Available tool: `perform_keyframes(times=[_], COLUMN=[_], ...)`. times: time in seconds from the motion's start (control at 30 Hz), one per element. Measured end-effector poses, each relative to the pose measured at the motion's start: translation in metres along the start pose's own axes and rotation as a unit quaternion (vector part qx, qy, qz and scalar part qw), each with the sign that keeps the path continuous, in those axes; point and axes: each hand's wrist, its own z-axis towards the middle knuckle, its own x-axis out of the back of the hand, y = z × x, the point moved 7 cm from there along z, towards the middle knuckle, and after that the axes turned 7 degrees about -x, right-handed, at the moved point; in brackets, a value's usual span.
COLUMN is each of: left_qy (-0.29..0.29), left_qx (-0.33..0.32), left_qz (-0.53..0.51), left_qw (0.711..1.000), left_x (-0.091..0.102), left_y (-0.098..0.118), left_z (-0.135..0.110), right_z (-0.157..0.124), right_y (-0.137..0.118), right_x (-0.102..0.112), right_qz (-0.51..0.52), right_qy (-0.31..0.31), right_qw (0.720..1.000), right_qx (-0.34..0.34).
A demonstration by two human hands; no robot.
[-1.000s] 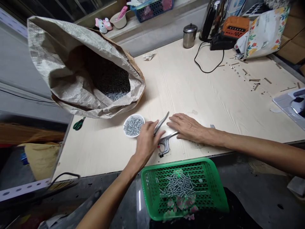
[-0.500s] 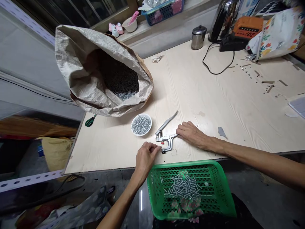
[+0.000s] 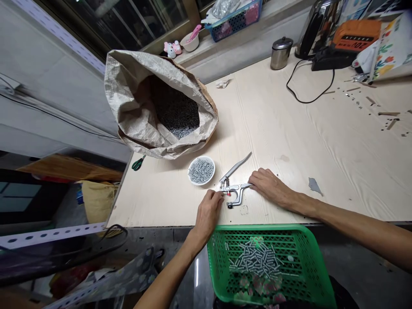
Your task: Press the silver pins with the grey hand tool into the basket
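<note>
Silver snap-fastener pliers (image 3: 238,197) lie on the wooden table, their handles spread apart, with a spring and a small red piece at the jaw. My right hand (image 3: 268,186) is closed on the end of the lower handle. At the jaw, beside the red piece, my left hand (image 3: 207,212) pinches its thumb and fingers together; whatever is between them is too small to make out. A white bowl (image 3: 201,170) full of small silver screws stands just beyond the pliers. Below the table edge, a green basket (image 3: 317,262) contains a pile of longer threaded silver pieces (image 3: 259,257).
A large woven sack (image 3: 128,124) with dark and silver screws stands at the back left. Green-handled scissors (image 3: 138,163) lie at the left edge. Further back are a metal canister (image 3: 281,53), a black cable (image 3: 289,88) and an orange box (image 3: 355,35). A grey scrap (image 3: 314,186) lies right.
My left fingertips have moved from the lower jaw of the pliers up to the red piece. My right hand keeps its hold. The whole view has shifted a little.
</note>
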Motion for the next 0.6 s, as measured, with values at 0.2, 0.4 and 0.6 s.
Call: perform_keyframes(times=[0.2, 0.4, 0.6], left_qy=[-0.02, -0.049, -0.052], left_qx=[-0.014, 0.002, -0.014], left_qz=[0.055, 0.087, 0.11], left_qw=[0.998, 0.995, 0.992], left_x=[-0.003, -0.006, -0.011], left_y=[0.001, 0.0, 0.002], left_z=[0.012, 0.02, 0.028], right_z=[0.003, 0.003, 0.005], right_y=[0.012, 0.015, 0.019], right_x=[0.008, 0.009, 0.009], right_qz=[-0.003, 0.016, 0.015], right_qy=[0.008, 0.016, 0.033], right_qw=[1.0, 0.999, 0.999], right_qx=[-0.021, -0.027, -0.036])
